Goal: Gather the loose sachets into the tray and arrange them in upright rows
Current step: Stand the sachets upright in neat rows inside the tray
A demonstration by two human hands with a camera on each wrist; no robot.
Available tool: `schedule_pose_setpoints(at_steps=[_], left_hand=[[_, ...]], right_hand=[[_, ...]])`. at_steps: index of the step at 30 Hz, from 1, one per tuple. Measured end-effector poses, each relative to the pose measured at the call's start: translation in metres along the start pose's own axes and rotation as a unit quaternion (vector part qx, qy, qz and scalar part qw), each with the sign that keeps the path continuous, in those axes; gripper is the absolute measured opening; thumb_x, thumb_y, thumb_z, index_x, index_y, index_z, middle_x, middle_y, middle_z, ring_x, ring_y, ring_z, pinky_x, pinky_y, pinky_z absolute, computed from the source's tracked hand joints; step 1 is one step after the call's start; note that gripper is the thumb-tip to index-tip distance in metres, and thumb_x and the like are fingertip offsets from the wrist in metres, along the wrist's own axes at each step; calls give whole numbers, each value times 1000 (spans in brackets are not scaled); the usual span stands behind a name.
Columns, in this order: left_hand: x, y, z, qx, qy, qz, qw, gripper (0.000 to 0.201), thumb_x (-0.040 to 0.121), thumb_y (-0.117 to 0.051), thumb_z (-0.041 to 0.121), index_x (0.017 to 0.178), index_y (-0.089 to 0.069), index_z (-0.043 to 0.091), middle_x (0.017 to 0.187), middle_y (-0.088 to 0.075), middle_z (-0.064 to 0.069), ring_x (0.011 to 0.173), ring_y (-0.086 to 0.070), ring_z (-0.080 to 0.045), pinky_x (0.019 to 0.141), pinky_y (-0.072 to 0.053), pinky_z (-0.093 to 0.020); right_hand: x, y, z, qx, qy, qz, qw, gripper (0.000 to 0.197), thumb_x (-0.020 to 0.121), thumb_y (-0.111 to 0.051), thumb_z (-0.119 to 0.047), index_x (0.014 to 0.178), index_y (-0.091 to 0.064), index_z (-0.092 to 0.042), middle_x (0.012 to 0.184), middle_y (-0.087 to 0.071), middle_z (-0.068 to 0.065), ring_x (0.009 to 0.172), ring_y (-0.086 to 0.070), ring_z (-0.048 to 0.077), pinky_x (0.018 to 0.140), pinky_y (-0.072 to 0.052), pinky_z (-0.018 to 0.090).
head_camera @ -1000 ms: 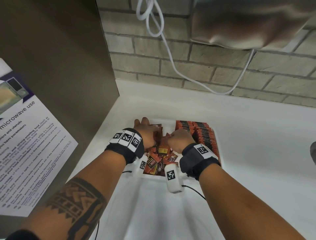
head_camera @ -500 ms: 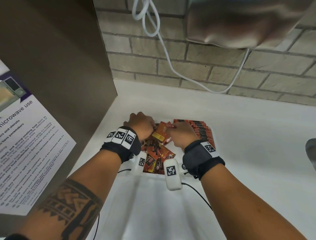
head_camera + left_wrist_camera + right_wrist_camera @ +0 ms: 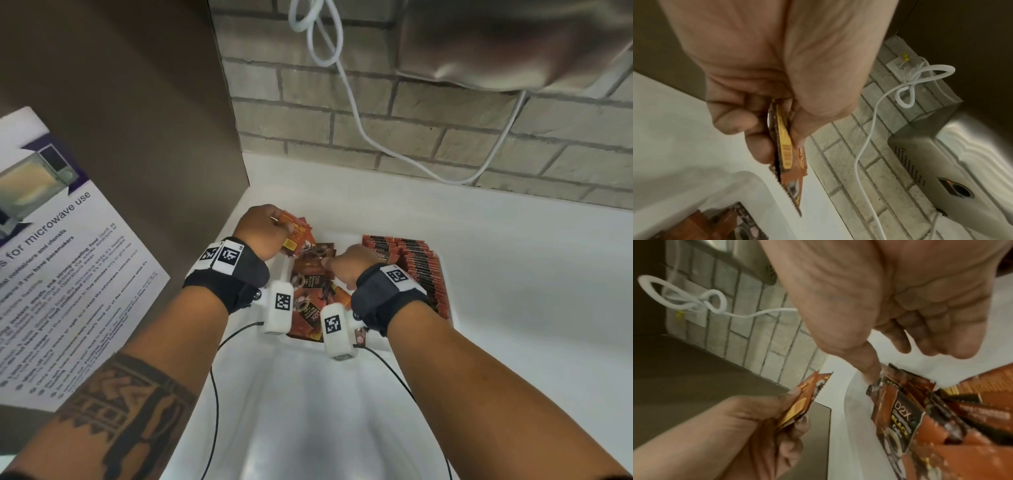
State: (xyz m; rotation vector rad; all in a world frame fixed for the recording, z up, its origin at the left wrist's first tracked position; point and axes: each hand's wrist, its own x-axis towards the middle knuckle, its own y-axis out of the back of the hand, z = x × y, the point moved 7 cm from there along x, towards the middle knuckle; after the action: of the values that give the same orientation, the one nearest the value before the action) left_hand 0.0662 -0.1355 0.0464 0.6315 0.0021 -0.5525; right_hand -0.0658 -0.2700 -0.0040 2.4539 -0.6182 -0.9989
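My left hand [image 3: 263, 233] pinches a thin bundle of orange-brown sachets [image 3: 789, 162] between thumb and fingers, held above the tray's far left corner. The white tray [image 3: 447, 284] holds a loose pile of sachets [image 3: 311, 274] on its left side and upright rows of sachets [image 3: 418, 267] on its right. My right hand [image 3: 346, 263] hovers over the pile with its fingers curled. In the right wrist view its thumb tip touches the top corner of a "D2X Black" sachet [image 3: 898, 412], while its fingers stay apart from it.
A brown cabinet side [image 3: 137, 120] with a microwave notice [image 3: 68, 260] stands close on the left. A brick wall [image 3: 428, 123] runs behind, with a white cable [image 3: 356, 113] and a steel appliance [image 3: 513, 41] hanging on it. White counter [image 3: 531, 274] extends to the right.
Both hands were together on a sachet over the pile. My left hand has since drawn up and left with the bundle, and my right hand has come off it.
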Motion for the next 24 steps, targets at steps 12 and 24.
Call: schedule_pose_setpoints(at_steps=[12, 24], left_hand=[[-10, 16, -16, -32, 17, -15, 999, 7, 97, -61, 9, 103, -58, 7, 82, -62, -2, 59, -61, -10, 35, -39, -12], [-6, 9, -22, -24, 26, -20, 999, 8, 96, -63, 12, 104, -60, 9, 91, -66, -8, 62, -63, -14, 35, -39, -13]], right_hand=[[37, -18, -16, 67, -12, -12, 998, 38, 103, -44, -13, 140, -51, -9, 138, -57, 14, 123, -58, 31, 67, -52, 15], [41, 9, -15, -1, 42, 103, 994, 25, 91, -60, -19, 109, -70, -6, 100, -70, 8, 96, -69, 28, 73, -58, 32]])
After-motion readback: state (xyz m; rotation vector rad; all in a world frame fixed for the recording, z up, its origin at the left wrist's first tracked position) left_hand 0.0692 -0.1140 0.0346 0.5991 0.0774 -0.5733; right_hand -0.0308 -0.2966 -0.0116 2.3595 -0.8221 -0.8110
